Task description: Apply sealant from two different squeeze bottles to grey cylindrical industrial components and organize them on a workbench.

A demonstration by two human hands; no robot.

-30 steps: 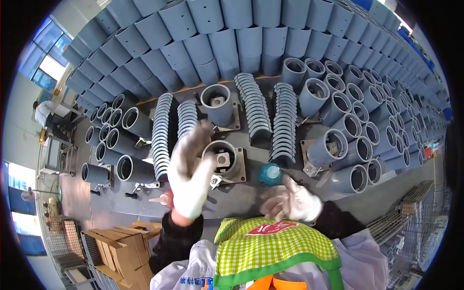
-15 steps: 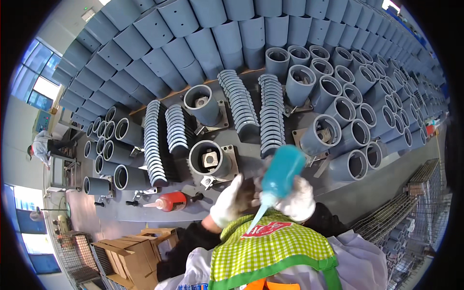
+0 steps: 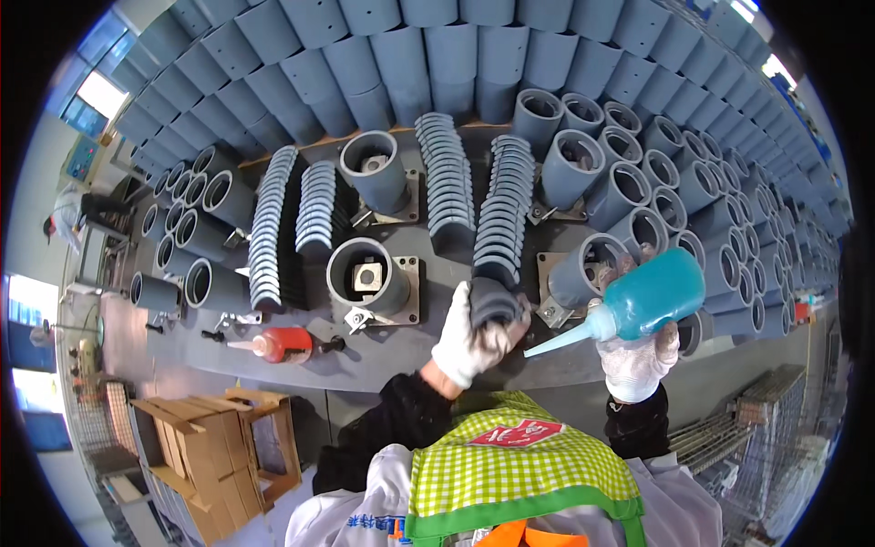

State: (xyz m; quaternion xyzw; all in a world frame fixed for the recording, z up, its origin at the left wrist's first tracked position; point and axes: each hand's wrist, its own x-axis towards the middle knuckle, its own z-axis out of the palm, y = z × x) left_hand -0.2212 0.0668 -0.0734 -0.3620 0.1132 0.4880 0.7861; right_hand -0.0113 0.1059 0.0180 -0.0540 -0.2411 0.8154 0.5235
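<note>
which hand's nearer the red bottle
Left: the left hand, holding a curved grey piece, is right of the red bottle; the right hand, holding a teal bottle, is farther right.

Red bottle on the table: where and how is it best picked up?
Grip the red bottle around its wide body, probably from above: it lies on its side, with its narrow nozzle pointing left and a black knob by its base.

To my left, a pale wall (image 3: 41, 182) carries blue-tinted windows (image 3: 102, 94), their brightest panes glaring white. A metal side table (image 3: 102, 244) stands along that side. My long grey workbench (image 3: 365, 360) curves across the fisheye view. Beyond its right end lies grey floor (image 3: 797, 342), with wire-mesh racks (image 3: 766, 410) low at my right.
</note>
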